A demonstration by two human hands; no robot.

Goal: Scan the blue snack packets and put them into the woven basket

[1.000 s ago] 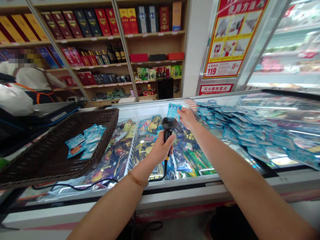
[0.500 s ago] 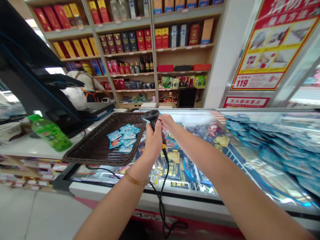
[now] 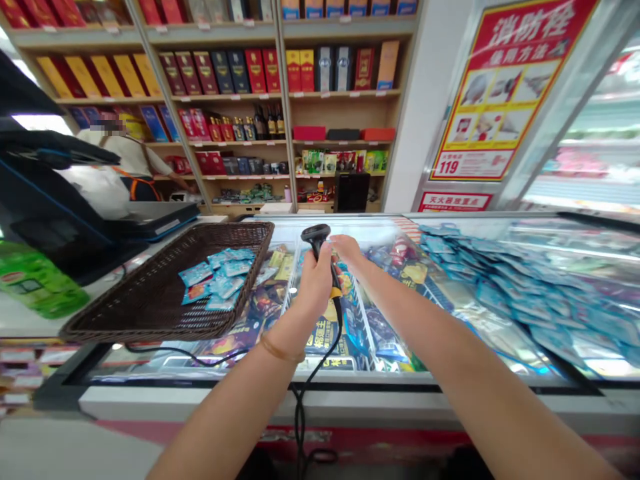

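My left hand [image 3: 316, 283] is wrapped around the handle of a black barcode scanner [image 3: 315, 233], its thumb along the neck. The scanner stands upright, head on top, with a black cable [image 3: 333, 350] hanging from its yellow-banded base. My right hand [image 3: 347, 252] curls against the scanner's right side, just below the head; its fingertips are partly hidden. To the left, a brown woven basket [image 3: 155, 293] holds several small blue packets [image 3: 225, 273]. A large spread of similar blue packets [image 3: 530, 287] lies on the glass at the right.
Below my hands is a glass-topped freezer [image 3: 200, 390] with packaged goods inside. A green-labelled bottle [image 3: 40, 280] and a dark checkout machine [image 3: 50, 200] stand at left. Behind them, a person [image 3: 125, 157] faces shelves [image 3: 345, 97] of boxes. A red poster [image 3: 510, 87] hangs at right.
The view has swung to the right and now shows more of the blue packets there. Both hands stay together at the barcode scanner, and the basket lies further left in the view.
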